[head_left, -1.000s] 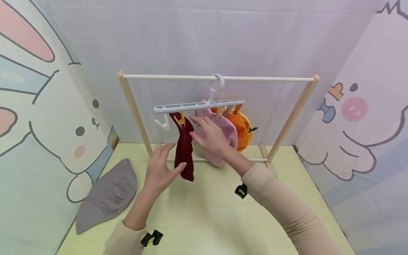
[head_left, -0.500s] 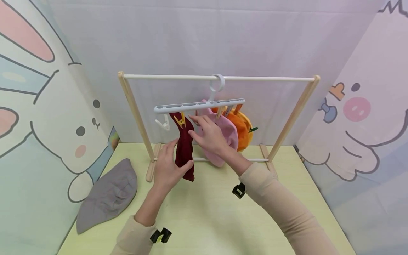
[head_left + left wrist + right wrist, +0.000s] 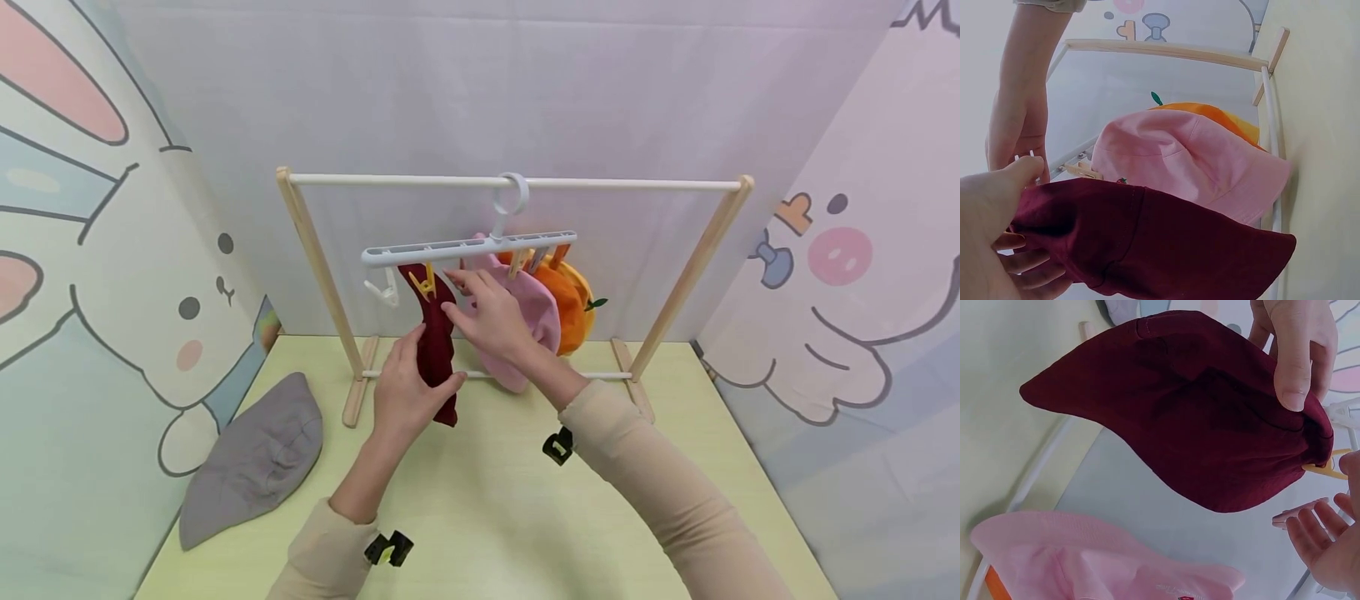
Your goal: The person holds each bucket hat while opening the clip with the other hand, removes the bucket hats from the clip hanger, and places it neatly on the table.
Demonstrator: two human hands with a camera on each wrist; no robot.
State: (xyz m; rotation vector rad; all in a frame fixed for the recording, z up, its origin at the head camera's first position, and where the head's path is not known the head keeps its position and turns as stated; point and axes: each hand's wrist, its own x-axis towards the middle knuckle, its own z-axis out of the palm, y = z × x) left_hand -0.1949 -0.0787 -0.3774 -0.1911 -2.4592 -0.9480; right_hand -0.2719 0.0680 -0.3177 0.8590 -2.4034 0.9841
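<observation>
While dark-red hat (image 3: 437, 350) hangs from yel. clip (image 3: 425, 285) under hanger (image 3: 459, 252) | L hand (image 3: 405, 393): thumb & fingers straddle hat, can't tell if pinching | R hand (image 3: 495, 321): fingers loosely spread, nr clip

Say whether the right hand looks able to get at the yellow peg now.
Probably yes: the right hand is close beside the yellow peg, nothing visible blocks the gap, and the left hand is lower, on the red hat.

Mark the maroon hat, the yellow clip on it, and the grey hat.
Maroon hat (image 3: 1179, 419): right wrist view, middle of its visible cloth.
Yellow clip (image 3: 427, 287): head view, its body.
Grey hat (image 3: 255, 462): head view, middle of its visible cloth.
</observation>
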